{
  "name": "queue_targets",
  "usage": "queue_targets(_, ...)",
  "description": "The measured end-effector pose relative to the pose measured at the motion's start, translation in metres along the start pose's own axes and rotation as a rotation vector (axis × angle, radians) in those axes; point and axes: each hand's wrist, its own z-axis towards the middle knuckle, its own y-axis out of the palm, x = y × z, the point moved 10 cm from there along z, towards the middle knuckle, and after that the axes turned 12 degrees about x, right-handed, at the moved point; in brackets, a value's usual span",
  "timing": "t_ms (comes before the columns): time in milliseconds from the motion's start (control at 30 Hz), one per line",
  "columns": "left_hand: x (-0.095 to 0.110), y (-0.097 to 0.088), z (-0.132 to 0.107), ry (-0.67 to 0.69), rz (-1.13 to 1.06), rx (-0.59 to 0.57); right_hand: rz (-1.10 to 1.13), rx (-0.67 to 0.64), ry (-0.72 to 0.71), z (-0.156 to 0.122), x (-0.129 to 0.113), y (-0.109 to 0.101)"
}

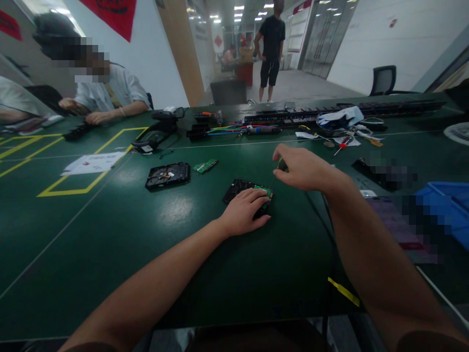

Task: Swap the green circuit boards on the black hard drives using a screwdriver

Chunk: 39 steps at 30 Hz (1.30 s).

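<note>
A black drive is lying under the left hand
The right hand is holding a screwdriver at its green board.

Electronics workshop, office-like room. Long green table marked with yellow tape; on it a hard drive, loose circuit board, coloured wires, red screwdriver. Second person seated there. Beyond: office chair, glass doors, rows of ceiling lights.

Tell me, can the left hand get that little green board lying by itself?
Probably yes: nothing covers the loose green board, and it lies nearby. The left hand would first have to lift off the black drive.
</note>
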Motion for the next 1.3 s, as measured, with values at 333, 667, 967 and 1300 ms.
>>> queue_targets(333, -0.001, 0.001, -0.001, 0.006, 0.000, 0.006, -0.081, 0.001, 0.010, 0.001, -0.003, 0.000)
queue_targets(667, 0.000, 0.001, 0.000, 0.013, 0.015, 0.015, -0.146, 0.023, 0.040, 0.002, 0.004, 0.001)
queue_targets(967, -0.001, 0.001, -0.001, 0.002, 0.006, 0.004, 0.049, -0.004, -0.057, 0.004, 0.001, 0.007)
queue_targets(1300, -0.002, 0.002, -0.001, 0.002, -0.001, 0.005, -0.100, 0.039, 0.072, 0.003, 0.013, 0.002)
